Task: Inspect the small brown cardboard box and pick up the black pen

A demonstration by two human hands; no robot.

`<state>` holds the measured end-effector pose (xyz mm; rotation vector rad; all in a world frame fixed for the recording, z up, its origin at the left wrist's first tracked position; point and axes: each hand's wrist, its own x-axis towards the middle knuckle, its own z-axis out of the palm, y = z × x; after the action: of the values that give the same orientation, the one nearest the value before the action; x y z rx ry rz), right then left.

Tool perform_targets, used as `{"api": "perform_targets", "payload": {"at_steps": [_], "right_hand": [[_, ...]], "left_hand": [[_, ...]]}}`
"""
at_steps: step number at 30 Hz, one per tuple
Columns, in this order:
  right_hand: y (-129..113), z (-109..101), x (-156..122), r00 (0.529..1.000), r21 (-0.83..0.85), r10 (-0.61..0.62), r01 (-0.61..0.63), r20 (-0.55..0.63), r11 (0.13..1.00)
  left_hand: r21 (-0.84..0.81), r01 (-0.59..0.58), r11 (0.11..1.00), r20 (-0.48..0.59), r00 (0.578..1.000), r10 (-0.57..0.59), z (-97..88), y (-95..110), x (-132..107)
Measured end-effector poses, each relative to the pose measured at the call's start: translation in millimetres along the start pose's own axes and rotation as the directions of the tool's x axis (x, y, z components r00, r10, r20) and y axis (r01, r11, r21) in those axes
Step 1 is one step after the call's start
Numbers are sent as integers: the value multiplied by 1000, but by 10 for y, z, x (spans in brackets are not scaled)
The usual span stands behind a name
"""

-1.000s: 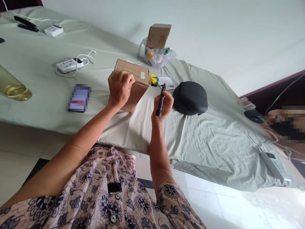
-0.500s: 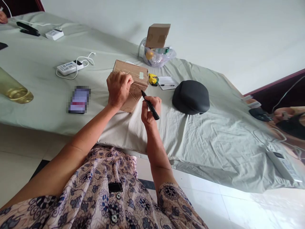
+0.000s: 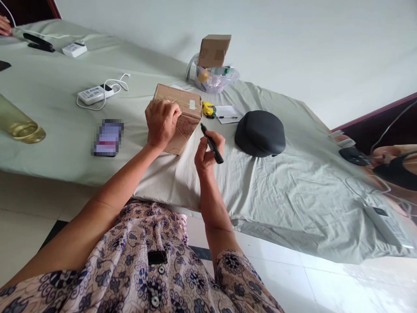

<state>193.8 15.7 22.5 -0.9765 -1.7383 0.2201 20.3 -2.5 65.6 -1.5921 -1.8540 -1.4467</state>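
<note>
Your left hand (image 3: 162, 123) lies curled over the top near edge of the cardboard box (image 3: 180, 116), gripping it where it stands on the cloth-covered table (image 3: 276, 191). Your right hand (image 3: 207, 152) is closed around one black marker (image 3: 212, 144), its tip pointing up and left, just beside the box's right face but not touching it. You have two cardboard boxes in view: the one you hold, and a smaller box (image 3: 214, 50) at the far side, sitting on top of a clear plastic bag (image 3: 215, 78) with small coloured items inside, too small to tell apart. There are two white power strips, one (image 3: 94, 92) left of your box and another (image 3: 74, 49) far left. Right of your marker sits one dark cap (image 3: 260, 133), with a phone (image 3: 108, 137) to the left of your wrist
</note>
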Motion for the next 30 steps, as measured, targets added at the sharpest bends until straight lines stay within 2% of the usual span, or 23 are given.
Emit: {"api": "perform_targets", "payload": {"at_steps": [5, 8, 10, 11, 13, 16, 18, 21, 23, 25, 26, 27, 30], "right_hand": [[28, 58, -42, 1000, 116, 15, -18, 23, 993], [64, 49, 24, 991, 91, 38, -27, -125, 996], [152, 32, 90, 983, 13, 46, -45, -176, 999], [218, 26, 121, 987, -33, 52, -58, -152, 998], [375, 29, 164, 993, -145, 113, -115, -27, 983], [597, 68, 178, 941, -299, 311, -262, 132, 918], [690, 98, 165, 885, -377, 428, -338, 184, 862], [742, 118, 148, 823, -458, 517, -374, 237, 806], [748, 116, 147, 803, -492, 531, -358, 271, 793], [751, 114, 149, 795, -516, 526, -327, 304, 792], [755, 115, 148, 792, -524, 521, -311, 319, 793], [761, 119, 144, 789, -530, 516, -296, 333, 795], [792, 137, 109, 791, -540, 497, -259, 357, 800]], "left_hand": [[11, -15, 1000, -29, 999, 15, 16, -44, -11], [-2, -56, 998, -32, 998, 56, 1, -86, -14], [-35, -108, 994, -29, 994, 107, -43, -105, -13], [-60, -128, 990, -28, 992, 127, -77, -109, -13], [-112, -141, 984, -32, 990, 138, -172, -113, -21], [-146, -102, 984, -90, 992, 90, -372, -166, -48], [-104, -10, 995, -131, 991, -3, -539, -294, -73], [4, 203, 979, -141, 969, -200, -841, -662, -125], [133, 404, 905, -110, 914, -391, -1065, -970, -181], [319, 566, 760, -89, 817, -570, -1265, -1240, -258], [392, 607, 692, -108, 777, -620, -1341, -1338, -304], [435, 624, 649, -123, 755, -644, -1395, -1404, -352], [533, 601, 596, -65, 731, -679, -1421, -1434, -486]]}}
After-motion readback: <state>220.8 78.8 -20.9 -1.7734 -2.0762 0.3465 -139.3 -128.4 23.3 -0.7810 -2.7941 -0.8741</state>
